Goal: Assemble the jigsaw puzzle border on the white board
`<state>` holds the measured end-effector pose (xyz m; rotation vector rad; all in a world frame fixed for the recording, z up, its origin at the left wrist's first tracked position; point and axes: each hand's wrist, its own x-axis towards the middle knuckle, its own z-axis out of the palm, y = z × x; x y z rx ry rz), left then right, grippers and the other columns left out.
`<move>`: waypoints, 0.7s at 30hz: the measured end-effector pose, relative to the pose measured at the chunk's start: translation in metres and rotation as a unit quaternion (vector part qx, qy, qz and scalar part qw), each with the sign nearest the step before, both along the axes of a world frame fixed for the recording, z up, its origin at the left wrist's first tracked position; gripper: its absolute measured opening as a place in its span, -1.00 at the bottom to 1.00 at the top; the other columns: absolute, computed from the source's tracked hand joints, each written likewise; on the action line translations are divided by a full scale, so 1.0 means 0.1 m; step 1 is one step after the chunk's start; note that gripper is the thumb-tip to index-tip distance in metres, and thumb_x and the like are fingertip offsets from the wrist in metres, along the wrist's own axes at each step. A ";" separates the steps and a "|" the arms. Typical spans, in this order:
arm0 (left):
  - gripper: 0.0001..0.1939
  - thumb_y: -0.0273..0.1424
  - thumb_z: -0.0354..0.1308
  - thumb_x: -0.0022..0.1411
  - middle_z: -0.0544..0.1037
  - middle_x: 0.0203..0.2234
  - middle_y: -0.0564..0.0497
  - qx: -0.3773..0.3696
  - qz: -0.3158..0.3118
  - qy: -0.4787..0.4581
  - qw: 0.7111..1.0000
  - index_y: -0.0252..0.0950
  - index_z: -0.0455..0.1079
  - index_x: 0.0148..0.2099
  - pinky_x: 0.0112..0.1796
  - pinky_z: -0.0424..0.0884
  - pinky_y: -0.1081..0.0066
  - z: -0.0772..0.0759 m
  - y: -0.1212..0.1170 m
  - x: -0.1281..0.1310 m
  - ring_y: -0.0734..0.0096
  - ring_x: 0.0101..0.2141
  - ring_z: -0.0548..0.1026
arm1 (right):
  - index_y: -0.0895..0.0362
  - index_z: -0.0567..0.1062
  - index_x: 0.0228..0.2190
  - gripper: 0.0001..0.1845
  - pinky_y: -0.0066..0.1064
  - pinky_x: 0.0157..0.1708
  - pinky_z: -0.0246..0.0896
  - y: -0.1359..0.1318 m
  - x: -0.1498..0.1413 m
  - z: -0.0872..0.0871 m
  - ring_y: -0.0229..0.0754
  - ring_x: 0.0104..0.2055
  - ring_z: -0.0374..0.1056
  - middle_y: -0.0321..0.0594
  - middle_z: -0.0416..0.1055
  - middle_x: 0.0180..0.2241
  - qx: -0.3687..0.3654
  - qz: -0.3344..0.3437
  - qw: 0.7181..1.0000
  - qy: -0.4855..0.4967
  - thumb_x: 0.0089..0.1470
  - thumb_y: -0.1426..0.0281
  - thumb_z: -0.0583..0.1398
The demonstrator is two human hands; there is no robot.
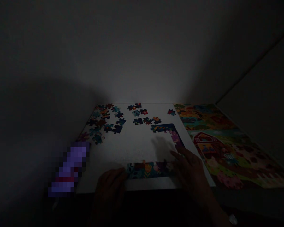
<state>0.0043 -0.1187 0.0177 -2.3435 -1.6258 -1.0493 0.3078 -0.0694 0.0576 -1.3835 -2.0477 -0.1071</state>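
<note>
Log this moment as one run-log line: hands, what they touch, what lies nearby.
left hand: at left end of assembled jigsaw strip | right hand: near strip's right end | nearby: loose puzzle pieces, farm picture

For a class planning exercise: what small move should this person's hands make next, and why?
Probably the left hand should leave the assembled puzzle strip and fetch a loose puzzle piece from the scattered pile: the right hand is at the strip's other end, and no border yet runs up the left side.

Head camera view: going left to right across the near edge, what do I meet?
Blurred purple object, left hand, joined strip of multicoloured jigsaw pieces, right hand, printed farm picture with red barn.
</note>
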 end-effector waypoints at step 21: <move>-0.62 -0.26 0.15 0.33 0.42 0.04 -0.12 -0.313 0.065 0.215 0.923 -0.29 0.33 0.12 -0.06 0.44 0.06 0.56 3.21 0.48 0.18 -0.03 0.46 | 0.05 0.43 0.03 -0.59 0.05 -0.01 0.33 0.10 0.24 -0.44 0.14 0.13 0.30 0.00 0.28 0.17 -0.096 -0.052 0.994 0.015 0.22 0.16 0.10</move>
